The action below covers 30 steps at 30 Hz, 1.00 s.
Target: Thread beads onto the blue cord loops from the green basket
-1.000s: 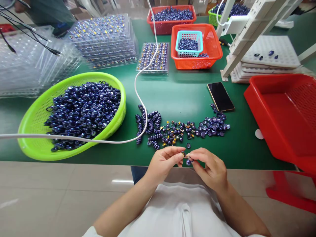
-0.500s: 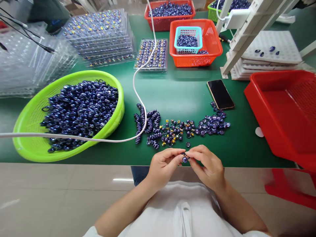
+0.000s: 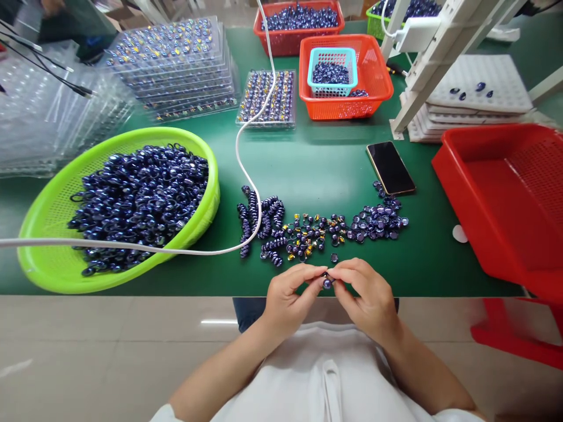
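Note:
Between the fingertips of both hands, just over the table's front edge, is a small dark blue bead piece (image 3: 326,283) with a shiny round bead. My left hand (image 3: 290,295) pinches it from the left, and my right hand (image 3: 366,293) from the right. Fingers cover most of its other parts. One loose dark piece (image 3: 335,258) lies just beyond the fingertips. Behind it spread beads with gold-coloured parts (image 3: 307,236), a pile of flat dark pieces (image 3: 376,223) to the right, and stacked rows of dark rings (image 3: 266,220) to the left.
A green basket (image 3: 211,208) heaped with dark looped pieces stands left, crossed by a white cable (image 3: 240,143). Clear trays (image 3: 176,64), an orange basket (image 3: 372,108) and a phone (image 3: 390,167) lie farther back. A red bin (image 3: 466,234) sits right, near a metal post (image 3: 422,76).
The view has shifted very slightly. Both hands keep the same pinch on the bead piece, with hardly any movement; the things on the table stay in place.

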Tool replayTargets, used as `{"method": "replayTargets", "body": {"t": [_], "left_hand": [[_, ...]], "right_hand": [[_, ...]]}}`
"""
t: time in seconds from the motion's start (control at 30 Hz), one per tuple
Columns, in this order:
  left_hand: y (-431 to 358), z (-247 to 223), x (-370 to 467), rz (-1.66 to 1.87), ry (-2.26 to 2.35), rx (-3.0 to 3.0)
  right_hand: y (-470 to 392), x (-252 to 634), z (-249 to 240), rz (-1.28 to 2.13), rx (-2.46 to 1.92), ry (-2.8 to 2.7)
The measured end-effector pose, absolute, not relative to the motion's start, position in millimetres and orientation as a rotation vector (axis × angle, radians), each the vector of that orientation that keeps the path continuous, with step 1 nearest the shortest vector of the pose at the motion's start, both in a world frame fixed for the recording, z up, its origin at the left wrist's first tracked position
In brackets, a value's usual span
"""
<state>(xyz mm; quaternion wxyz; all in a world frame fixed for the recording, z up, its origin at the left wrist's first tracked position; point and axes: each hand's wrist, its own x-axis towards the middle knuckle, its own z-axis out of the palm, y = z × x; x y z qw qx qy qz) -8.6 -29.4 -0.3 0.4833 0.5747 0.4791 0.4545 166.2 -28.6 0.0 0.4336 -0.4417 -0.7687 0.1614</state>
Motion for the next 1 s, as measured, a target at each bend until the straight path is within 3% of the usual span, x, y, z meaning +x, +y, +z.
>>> {"method": "replayTargets", "body": {"t": [0.2, 1.0], "left_hand": [[-31.2, -4.8, -10.9, 1.097, 1.181, 1.385], [-28.2, -6.3, -10.3, 1.185, 1.088, 1.622]], "right_hand": [[-27.6, 164.5, -3.5, 0.392, -1.089, -1.917], [-37.0, 157.4, -5.8, 0.978, -1.305, -1.549]]}}
